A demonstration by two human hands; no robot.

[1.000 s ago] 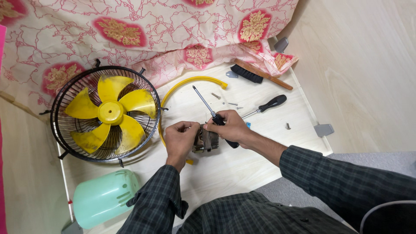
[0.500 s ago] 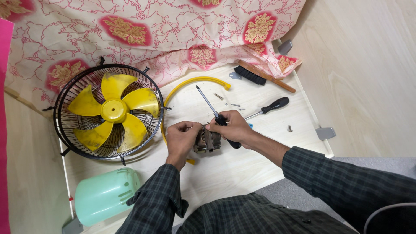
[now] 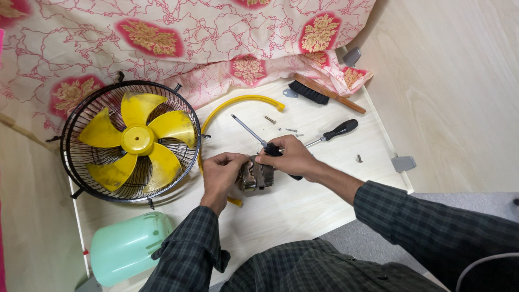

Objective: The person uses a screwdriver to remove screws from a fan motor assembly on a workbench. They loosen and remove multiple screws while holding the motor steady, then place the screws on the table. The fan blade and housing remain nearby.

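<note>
Seen from above, the person's left hand (image 3: 220, 172) pinches a small metal fan motor (image 3: 255, 174) on the tabletop (image 3: 303, 211) while the right hand (image 3: 289, 157) grips a screwdriver (image 3: 258, 139) and steadies it; loose screws (image 3: 270, 120) nearby could scatter if the tool slips.

fan cage (image 3: 130, 141) left, bare board (image 3: 303, 211) near
</note>
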